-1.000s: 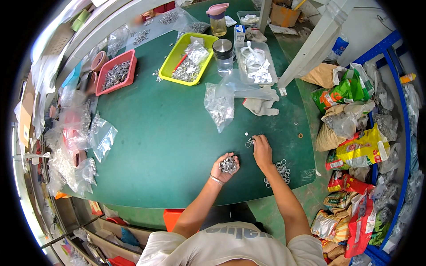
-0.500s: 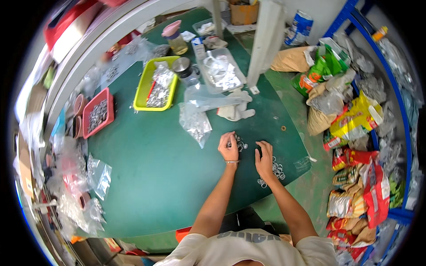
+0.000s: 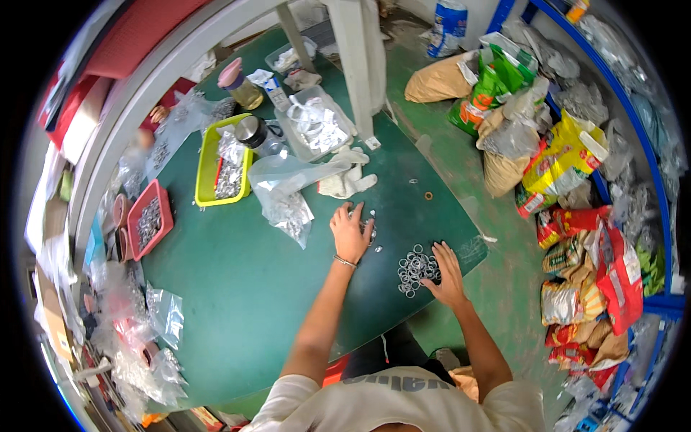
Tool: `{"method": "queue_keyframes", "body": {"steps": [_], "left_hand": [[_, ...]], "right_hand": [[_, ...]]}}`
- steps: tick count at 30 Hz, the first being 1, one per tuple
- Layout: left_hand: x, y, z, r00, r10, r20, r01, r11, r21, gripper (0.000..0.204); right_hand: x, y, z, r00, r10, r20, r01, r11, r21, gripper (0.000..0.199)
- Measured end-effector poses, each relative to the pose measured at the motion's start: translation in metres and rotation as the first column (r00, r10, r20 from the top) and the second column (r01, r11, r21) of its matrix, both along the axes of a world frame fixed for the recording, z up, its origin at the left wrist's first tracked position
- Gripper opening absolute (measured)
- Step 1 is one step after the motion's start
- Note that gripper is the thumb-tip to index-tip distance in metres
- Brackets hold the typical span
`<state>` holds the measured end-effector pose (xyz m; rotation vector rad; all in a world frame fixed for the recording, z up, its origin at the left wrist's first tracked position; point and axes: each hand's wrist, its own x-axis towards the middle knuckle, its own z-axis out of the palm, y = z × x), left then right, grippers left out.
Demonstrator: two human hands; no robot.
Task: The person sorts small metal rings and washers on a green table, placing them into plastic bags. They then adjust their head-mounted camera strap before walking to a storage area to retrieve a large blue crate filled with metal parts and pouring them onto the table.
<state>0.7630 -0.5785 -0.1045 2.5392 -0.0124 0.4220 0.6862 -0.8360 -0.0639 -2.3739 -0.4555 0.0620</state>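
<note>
On the green tabletop, my left hand (image 3: 350,235) rests with its fingers spread and bent over a few small shiny metal pieces (image 3: 373,225). Part of that little group is hidden under the fingers, and one loose piece (image 3: 378,249) lies just nearer to me. My right hand (image 3: 448,276) is open at the right side of a pile of grey metal rings (image 3: 416,268), its thumb touching the pile's edge. A clear bag of small parts (image 3: 291,216) lies beyond my left hand, next to a white knitted glove (image 3: 344,181).
Farther back stand a yellow-green tray (image 3: 204,173), a lidded jar (image 3: 252,133), a clear plastic tub (image 3: 313,122) and a pink-topped bottle (image 3: 241,85). A red basket (image 3: 167,216) of parts sits left. A white post (image 3: 354,65) rises at the far edge. Filled sacks (image 3: 504,165) line the right.
My left hand has gone from closed over the small pieces to fingers spread. The right hand has shifted from the rings' far left side to their right side. The view has also shifted.
</note>
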Motion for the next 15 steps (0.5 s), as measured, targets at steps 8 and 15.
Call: {"method": "queue_keyframes", "body": {"steps": [8,15], "left_hand": [[-0.033,0.010,0.039,0.998,-0.012,-0.061,0.011,1.000,-0.023,0.050],[-0.111,0.081,0.167,0.953,0.231,0.197,-0.204,0.968,-0.145,0.037]], "right_hand": [[-0.013,0.042,0.008,0.989,-0.036,0.145,0.018,0.992,0.122,0.040],[0.042,0.108,0.098,0.975,0.117,0.188,-0.175,0.928,0.329,0.029]]}}
